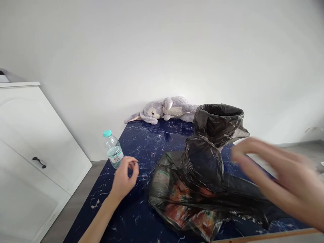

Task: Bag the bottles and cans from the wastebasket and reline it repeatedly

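My left hand [126, 177] is over the left part of the table, just right of a clear water bottle [115, 153] with a turquoise cap. Its thumb and forefinger curl together in a pinch; whether anything tiny is between them cannot be made out. At the right, my right hand [280, 179] is blurred by motion, fingers bent, beside a black plastic bag [202, 162]. Thin and see-through, the bag lies in front of me with its upper part bunched up and its round mouth standing open. A bottle [161, 182] and orange-red packets [178, 202] show through it.
A grey plush rabbit [162, 109] lies at the table's far edge against the white wall [162, 50]. The dark blue marbled tabletop [138, 138] carries the bag and bottle. On the left stands a white cabinet [37, 135] with a black handle.
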The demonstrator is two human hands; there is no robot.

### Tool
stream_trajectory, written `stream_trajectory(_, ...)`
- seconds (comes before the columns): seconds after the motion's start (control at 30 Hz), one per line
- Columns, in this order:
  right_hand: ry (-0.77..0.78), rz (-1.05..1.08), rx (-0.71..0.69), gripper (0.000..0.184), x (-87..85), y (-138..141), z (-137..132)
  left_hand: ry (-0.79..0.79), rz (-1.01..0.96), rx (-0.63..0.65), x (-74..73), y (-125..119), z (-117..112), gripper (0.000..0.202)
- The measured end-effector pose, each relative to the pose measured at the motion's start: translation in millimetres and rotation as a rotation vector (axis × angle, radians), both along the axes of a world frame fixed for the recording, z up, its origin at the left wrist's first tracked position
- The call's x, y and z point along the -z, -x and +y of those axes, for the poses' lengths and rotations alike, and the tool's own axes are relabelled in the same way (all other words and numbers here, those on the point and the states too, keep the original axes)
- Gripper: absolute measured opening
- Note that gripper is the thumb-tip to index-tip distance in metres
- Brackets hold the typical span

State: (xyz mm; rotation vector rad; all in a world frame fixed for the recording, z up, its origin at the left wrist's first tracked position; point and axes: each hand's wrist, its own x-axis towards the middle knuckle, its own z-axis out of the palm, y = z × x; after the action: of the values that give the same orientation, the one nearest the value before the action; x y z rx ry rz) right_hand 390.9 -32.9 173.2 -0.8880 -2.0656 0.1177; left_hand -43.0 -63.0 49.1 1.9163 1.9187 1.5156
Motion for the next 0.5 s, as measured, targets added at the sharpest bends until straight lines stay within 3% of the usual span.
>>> stream_trajectory(0.07, 0.226, -0.344, -0.178, 0.025, 8.7, 25, 33, 0.161, -0.023, 0.150, 7.1, -19, 5, 0.025)
stream_trajectory(0.17, 0.389, -0.468, -0.362, 0.022, 36.6, 59, 77, 0.320, -0.092, 0.301, 10.3, -42, 16, 0.041)
stream_trajectory(0.3, 0.379, -0.452, -0.399, 0.021, 69.0, 93, 110, 0.423, -0.164, 0.443, 5.8, -62, 30, 0.048)
stream_trajectory(0.4, 0.358, -0.453, -0.444, 0.037, 76.6, 108, 120, 0.440, -0.177, 0.513, 4.6, -72, 34, 0.046)
stream_trajectory(0.5, 0.357, -0.462, -0.446, 0.042, 79.6, 115, 123, 0.430, -0.167, 0.506, 8.0, -76, 35, 0.041)
